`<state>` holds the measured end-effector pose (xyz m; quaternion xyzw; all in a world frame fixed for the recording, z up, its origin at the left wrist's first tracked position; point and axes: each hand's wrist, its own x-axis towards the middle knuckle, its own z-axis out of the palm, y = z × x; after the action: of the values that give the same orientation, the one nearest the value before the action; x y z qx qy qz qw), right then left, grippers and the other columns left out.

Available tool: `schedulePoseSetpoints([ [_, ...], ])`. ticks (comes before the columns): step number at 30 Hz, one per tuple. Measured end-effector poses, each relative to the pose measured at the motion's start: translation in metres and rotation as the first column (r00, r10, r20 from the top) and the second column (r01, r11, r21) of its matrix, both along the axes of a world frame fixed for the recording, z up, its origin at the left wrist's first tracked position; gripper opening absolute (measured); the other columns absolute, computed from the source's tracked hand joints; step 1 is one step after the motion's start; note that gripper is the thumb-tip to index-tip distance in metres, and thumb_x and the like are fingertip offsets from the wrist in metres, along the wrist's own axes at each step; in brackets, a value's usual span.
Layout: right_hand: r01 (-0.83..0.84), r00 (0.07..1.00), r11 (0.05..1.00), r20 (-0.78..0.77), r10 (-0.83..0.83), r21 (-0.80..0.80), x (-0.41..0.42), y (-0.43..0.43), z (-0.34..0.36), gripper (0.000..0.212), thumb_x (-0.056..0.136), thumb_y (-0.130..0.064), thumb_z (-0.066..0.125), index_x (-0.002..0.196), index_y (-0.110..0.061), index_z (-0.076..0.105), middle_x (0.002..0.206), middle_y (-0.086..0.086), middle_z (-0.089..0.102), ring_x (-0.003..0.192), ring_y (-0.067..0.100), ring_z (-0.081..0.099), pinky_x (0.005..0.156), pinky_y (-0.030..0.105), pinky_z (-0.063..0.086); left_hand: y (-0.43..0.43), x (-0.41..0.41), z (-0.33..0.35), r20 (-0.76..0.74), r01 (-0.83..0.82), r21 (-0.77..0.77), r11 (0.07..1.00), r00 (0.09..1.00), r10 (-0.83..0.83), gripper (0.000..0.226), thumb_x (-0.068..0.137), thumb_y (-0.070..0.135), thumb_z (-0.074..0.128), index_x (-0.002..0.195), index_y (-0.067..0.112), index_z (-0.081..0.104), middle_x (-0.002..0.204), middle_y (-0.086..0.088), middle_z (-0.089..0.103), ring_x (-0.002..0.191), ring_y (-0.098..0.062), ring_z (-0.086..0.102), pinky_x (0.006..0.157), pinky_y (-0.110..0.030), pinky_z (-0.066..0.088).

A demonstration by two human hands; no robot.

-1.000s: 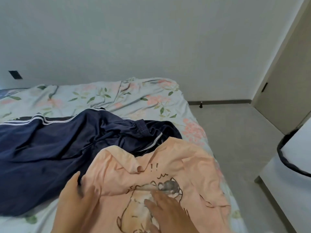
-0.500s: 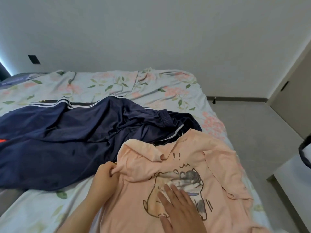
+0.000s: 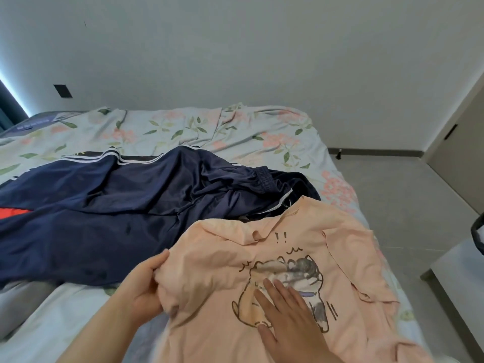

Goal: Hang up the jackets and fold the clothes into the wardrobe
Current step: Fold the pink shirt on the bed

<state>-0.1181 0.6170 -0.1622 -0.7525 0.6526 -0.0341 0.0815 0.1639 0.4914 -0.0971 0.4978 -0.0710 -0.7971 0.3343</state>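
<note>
Left hand [image 3: 146, 286] has gathered more cloth than half a second ago. Then it pinched only the shoulder edge of the peach T-shirt [image 3: 348, 247]; now its fingers curl round a thick bunch of that left edge, lifted slightly off the bed and drawn toward the middle.

Right hand [image 3: 285, 310] has barely shifted. It lies flat with fingers straight and spread, palm down on the cat print [image 3: 296, 273], gripping nothing and pinning the shirt front to the mattress.

Shirt position: face up on the near right part of the floral sheet [image 3: 209, 127], with its collar end overlapping the hem of the navy jacket [image 3: 104, 203]. The right sleeve is loose and creased near the bed edge.

Navy jacket: sprawled across the middle of the bed, white stripes toward the far side, not touched by either hand. It is not yet hung.

My reading: this is the first fold of the shirt, left side going over, with the flat hand serving as anchor and fold line. The bunching suggests the fabric will need smoothing once it is laid across, or the fold will come out lumpy.

No wardrobe in view from here, so I judge the task to be at an early stage.
</note>
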Motion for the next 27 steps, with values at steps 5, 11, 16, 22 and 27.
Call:
schedulePoseSetpoints([
  [5, 0.003, 1.000, 1.000, -0.008, -0.003, 0.020, 0.000, 0.001, 0.004, 0.061, 0.072, -0.056, 0.051, 0.125, -0.031, 0.068, 0.137, -0.004, 0.061, 0.123, 0.018, 0.060, 0.110, 0.032, 0.015, 0.019, -0.002, 0.007, 0.172, 0.148, -0.021, 0.989, 0.975, -0.142, 0.048, 0.070, 0.018, 0.076, 0.112, -0.002, 0.070, 0.110, -0.021, 0.071, 0.091, -0.036, 0.072, 0.077, -0.046, 0.056],
  [11, 0.012, 1.000, 1.000, 0.004, -0.012, 0.013, -0.001, 0.001, 0.007, 0.062, 0.063, -0.059, 0.066, 0.118, -0.032, 0.072, 0.130, -0.005, 0.065, 0.116, 0.017, 0.065, 0.110, 0.029, 0.015, 0.006, 0.024, 0.009, -0.099, -0.233, -0.219, 0.948, 0.971, 0.216, 0.053, 0.082, 0.027, 0.059, 0.130, 0.003, 0.054, 0.122, -0.024, 0.065, 0.105, -0.034, 0.068, 0.082, -0.051, 0.057],
  [16, 0.021, 0.999, 0.997, 0.026, -0.023, 0.069, -0.001, 0.005, 0.011, 0.059, 0.075, -0.058, 0.048, 0.122, -0.032, 0.070, 0.133, -0.005, 0.063, 0.119, 0.016, 0.063, 0.108, 0.031, 0.016, -0.002, 0.050, 0.008, -0.002, -0.296, -0.432, 0.852, 0.945, 0.328, 0.039, 0.083, 0.010, 0.062, 0.119, 0.024, 0.058, 0.120, -0.011, 0.065, 0.098, -0.026, 0.069, 0.072, -0.046, 0.059],
  [22, 0.002, 1.000, 0.985, 0.000, -0.002, 0.173, -0.002, 0.006, 0.012, 0.061, 0.075, -0.064, 0.048, 0.127, -0.037, 0.065, 0.138, -0.009, 0.059, 0.124, 0.012, 0.059, 0.108, 0.032, 0.017, 0.010, 0.001, 0.022, 0.799, 0.421, -0.588, 0.690, 0.434, 0.416, 0.026, 0.090, -0.001, 0.032, 0.100, 0.002, 0.056, 0.092, -0.019, 0.054, 0.085, -0.036, 0.052, 0.072, -0.046, 0.045],
  [27, -0.050, 0.998, 0.996, 0.050, 0.047, 0.068, -0.008, 0.010, 0.009, 0.065, 0.064, -0.067, 0.061, 0.122, -0.038, 0.068, 0.134, -0.011, 0.061, 0.120, 0.009, 0.061, 0.108, 0.026, 0.028, 0.051, -0.082, 0.018, 0.941, 0.889, -0.154, 0.431, -0.001, 0.338, 0.052, 0.085, 0.019, 0.044, 0.130, 0.030, 0.021, 0.123, -0.005, 0.029, 0.063, -0.023, 0.053, 0.056, -0.035, 0.044],
])
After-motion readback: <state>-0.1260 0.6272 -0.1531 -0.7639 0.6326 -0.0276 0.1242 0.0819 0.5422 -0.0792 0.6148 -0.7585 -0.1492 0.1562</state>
